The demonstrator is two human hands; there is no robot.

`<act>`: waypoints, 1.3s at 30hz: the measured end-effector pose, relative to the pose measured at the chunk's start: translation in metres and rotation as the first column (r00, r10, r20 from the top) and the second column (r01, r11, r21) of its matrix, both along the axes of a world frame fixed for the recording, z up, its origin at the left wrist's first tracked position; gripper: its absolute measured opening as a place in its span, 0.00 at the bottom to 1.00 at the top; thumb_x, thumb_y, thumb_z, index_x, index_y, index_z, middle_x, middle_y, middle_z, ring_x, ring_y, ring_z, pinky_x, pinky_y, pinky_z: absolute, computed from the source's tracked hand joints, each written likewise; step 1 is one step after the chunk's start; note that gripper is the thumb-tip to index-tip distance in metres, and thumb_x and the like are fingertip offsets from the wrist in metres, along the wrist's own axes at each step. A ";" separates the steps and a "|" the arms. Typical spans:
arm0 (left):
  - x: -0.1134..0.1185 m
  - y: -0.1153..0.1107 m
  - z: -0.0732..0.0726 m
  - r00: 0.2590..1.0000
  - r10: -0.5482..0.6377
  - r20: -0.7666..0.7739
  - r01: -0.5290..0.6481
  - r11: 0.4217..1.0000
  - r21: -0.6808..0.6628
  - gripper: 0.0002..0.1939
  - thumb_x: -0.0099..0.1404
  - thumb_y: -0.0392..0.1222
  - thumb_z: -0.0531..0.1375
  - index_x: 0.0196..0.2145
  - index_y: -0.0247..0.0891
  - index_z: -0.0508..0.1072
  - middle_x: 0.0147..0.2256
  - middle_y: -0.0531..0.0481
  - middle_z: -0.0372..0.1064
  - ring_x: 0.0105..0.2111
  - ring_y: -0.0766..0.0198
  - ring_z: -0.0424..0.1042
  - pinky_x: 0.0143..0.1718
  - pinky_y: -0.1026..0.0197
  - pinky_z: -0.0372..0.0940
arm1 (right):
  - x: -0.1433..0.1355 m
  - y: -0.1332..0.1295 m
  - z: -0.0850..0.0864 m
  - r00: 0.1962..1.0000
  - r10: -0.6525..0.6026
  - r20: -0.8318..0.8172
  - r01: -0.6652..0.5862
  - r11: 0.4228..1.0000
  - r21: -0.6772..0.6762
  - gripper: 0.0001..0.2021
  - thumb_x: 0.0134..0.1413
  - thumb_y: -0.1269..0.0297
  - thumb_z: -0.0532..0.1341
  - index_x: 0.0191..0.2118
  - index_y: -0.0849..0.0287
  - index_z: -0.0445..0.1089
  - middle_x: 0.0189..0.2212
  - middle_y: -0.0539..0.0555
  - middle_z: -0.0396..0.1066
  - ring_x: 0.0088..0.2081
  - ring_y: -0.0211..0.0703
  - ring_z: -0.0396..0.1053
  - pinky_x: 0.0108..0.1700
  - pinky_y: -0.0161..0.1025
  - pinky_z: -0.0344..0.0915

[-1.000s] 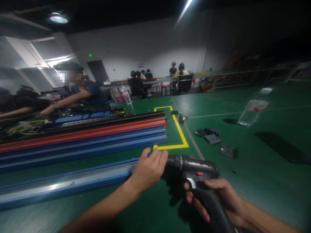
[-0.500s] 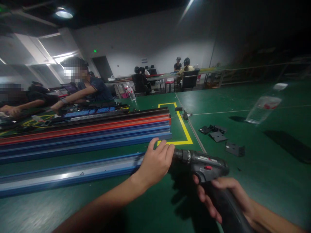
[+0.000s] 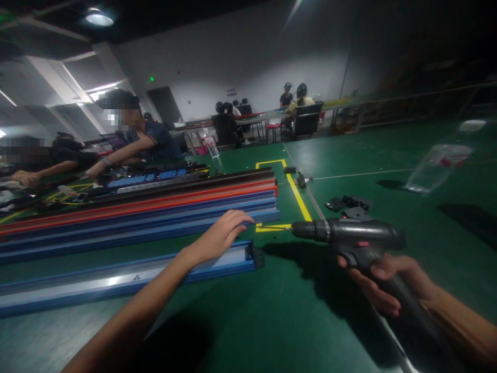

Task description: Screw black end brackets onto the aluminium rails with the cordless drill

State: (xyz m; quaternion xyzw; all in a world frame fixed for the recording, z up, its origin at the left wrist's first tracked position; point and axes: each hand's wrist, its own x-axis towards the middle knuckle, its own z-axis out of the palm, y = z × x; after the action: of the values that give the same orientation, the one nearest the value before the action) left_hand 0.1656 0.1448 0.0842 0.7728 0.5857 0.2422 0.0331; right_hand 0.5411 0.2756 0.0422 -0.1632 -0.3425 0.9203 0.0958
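Note:
My right hand [image 3: 396, 282] is wrapped round the grip of a black power drill [image 3: 361, 235], whose long thin bit points left above the green table. My left hand [image 3: 221, 233] hovers over the nearest blue rail [image 3: 155, 274], fingers stretched to the right and nothing in them. That rail has a pale inner channel and a small black piece [image 3: 258, 257] at its right end. Behind it lie more blue rails [image 3: 248, 207], then orange-red [image 3: 233, 189] and black ones, side by side.
Black brackets [image 3: 355, 210] lie right of the yellow tape outline [image 3: 298, 199]. A water bottle [image 3: 438, 166] stands at the right, another [image 3: 210, 143] farther back. Co-workers [image 3: 151, 140] sit at the left, with more people at a far table.
My right hand has moved the drill right, away from the rail's end. My left hand has drawn back left, uncovering the black end piece and the drill bit.

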 end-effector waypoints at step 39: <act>-0.007 0.007 -0.048 0.962 -0.246 0.119 0.266 0.942 -0.203 0.11 0.74 0.39 0.56 0.50 0.41 0.74 0.48 0.48 0.74 0.52 0.61 0.70 0.55 0.53 0.66 | 0.019 0.023 -0.021 0.915 0.165 0.368 -0.177 0.984 -0.002 0.16 0.35 0.64 0.65 0.36 0.50 0.72 0.19 0.50 0.65 0.12 0.36 0.55 0.13 0.38 0.58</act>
State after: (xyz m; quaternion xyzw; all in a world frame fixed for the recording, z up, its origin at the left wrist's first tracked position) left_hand 0.1588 0.1519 0.0367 0.8222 0.5009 0.2057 0.1755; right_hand 0.5606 0.2991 0.0210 -0.3001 -0.3818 0.8728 -0.0482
